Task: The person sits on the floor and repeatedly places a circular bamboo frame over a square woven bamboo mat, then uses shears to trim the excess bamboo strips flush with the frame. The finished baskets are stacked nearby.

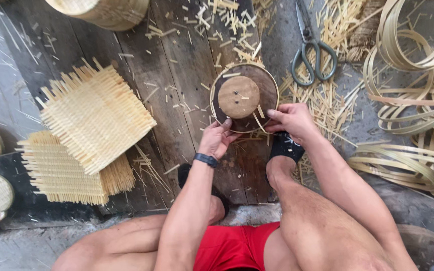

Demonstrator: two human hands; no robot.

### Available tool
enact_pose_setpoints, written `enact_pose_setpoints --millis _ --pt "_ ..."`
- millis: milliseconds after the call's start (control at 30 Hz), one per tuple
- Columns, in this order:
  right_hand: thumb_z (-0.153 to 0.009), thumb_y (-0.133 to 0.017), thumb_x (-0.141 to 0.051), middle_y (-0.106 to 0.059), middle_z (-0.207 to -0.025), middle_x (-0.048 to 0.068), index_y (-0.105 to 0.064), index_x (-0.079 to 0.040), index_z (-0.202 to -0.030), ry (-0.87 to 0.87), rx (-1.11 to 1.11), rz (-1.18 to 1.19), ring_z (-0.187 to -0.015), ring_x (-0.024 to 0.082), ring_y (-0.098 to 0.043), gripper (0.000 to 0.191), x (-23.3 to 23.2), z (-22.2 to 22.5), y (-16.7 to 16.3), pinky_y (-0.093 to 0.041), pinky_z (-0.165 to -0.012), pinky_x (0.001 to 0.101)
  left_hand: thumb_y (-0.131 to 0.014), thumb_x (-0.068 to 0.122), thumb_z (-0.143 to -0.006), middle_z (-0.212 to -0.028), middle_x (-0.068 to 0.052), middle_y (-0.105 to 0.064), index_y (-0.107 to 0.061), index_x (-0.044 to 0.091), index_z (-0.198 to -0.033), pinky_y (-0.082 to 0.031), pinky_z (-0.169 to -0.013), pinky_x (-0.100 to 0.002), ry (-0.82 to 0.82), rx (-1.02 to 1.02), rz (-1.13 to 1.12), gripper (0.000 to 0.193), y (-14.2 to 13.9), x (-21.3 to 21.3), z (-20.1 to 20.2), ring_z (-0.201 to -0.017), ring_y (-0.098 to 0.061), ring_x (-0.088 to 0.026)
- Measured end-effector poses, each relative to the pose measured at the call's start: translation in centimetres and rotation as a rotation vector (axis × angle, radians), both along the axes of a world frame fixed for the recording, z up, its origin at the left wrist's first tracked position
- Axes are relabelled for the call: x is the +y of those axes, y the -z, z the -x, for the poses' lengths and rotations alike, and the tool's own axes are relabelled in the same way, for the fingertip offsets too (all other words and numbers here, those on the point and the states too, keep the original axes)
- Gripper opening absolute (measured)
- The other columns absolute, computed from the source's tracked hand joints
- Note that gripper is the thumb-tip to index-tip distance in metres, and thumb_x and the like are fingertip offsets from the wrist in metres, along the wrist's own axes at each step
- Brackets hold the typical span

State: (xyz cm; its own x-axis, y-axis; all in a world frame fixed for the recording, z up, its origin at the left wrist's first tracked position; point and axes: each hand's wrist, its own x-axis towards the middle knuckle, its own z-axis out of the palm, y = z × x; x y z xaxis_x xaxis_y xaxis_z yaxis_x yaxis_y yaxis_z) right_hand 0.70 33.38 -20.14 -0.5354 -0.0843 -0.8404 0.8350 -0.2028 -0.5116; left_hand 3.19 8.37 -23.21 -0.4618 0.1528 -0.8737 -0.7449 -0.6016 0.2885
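1. Weathered wooden boards make up the work surface, littered with short bamboo offcuts and laid over a grey floor
2. At the middle sits a dark round wooden form with a paler wooden disc fixed on top; a thin bamboo strip curves around its rim
3. The left hand presses on the near edge of the form, fingers curled down onto the rim and strip
4. The right hand meets it from the other side, fingers folded and pinching at the strip where it reaches the near rim, just beside the left thumb
5. A foot in a black sock rests just below the form, under the right hand
6. By my judgement the step in hand is bending the strip tight to the form and bringing its ends together; what follows would call for steady tension from both hands so the hoop does not spring open
7. Scissors lie beyond the form to the right, coiled bamboo hoops farther right, and two woven mats to the left, well apart from the hands
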Motion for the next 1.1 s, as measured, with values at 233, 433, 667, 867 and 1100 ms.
enact_pose_setpoints --millis 233,433,667,867,1100 --pt "-0.094 -0.070 -0.008 -0.074 -0.079 0.015 -0.073 0.009 -0.094 -0.019 0.092 -0.177 -0.065 0.022 -0.074 0.018 -1.8 -1.2 1.2 -0.064 -0.058 0.0343 -0.067 0.010 -0.096 -0.111 -0.012 -0.073 -0.067 0.000 -0.116 -0.065 -0.079 -0.044 0.006 0.017 0.278 0.023 2.5 2.2 -2.2 -0.097 -0.073 -0.025" --pt "-0.093 -0.078 -0.028 -0.067 -0.116 0.022 -0.054 0.007 -0.133 -0.342 0.282 -0.483 -0.104 0.029 -0.068 0.058 -1.1 0.9 -2.4 -0.056 -0.087 0.0435 -0.072 0.010 -0.093 -0.109 -0.015 -0.076 -0.070 -0.003 -0.119 -0.065 -0.076 -0.041 0.402 0.308 0.479 0.029 -1.7 -2.6 2.3 -0.093 -0.073 -0.026" --pt "-0.064 -0.092 -0.033 -0.059 -0.131 0.022 -0.028 0.002 -0.146 -0.152 0.399 -0.165 -0.122 0.034 -0.063 0.110 -5.1 3.1 -5.0 -0.055 -0.104 0.0458 -0.060 0.035 -0.107 -0.132 -0.012 -0.066 -0.059 0.004 -0.143 -0.051 -0.108 -0.033 0.347 0.973 0.672 0.047 -7.8 0.4 3.5 -0.124 -0.063 -0.022" --pt "-0.064 -0.082 -0.027 -0.059 -0.120 0.019 -0.027 -0.004 -0.141 -0.052 0.147 0.099 -0.104 0.040 -0.067 0.098 -3.6 3.8 -4.9 -0.061 -0.088 0.0555 -0.051 0.061 -0.103 -0.111 -0.013 -0.073 -0.065 0.006 -0.128 -0.060 -0.084 -0.035 0.146 0.930 0.782 0.062 -4.4 2.8 4.1 -0.104 -0.071 -0.021" --pt "-0.098 -0.070 -0.049 -0.058 -0.136 0.016 -0.051 -0.005 -0.147 0.297 0.372 0.807 -0.132 0.033 -0.058 0.068 2.2 -0.3 -2.7 -0.048 -0.112 0.0583 -0.052 0.076 -0.104 -0.062 -0.010 -0.052 -0.050 -0.002 -0.071 -0.046 -0.059 -0.039 0.411 0.375 1.048 0.084 0.4 -6.4 10.7 -0.063 -0.048 -0.021"
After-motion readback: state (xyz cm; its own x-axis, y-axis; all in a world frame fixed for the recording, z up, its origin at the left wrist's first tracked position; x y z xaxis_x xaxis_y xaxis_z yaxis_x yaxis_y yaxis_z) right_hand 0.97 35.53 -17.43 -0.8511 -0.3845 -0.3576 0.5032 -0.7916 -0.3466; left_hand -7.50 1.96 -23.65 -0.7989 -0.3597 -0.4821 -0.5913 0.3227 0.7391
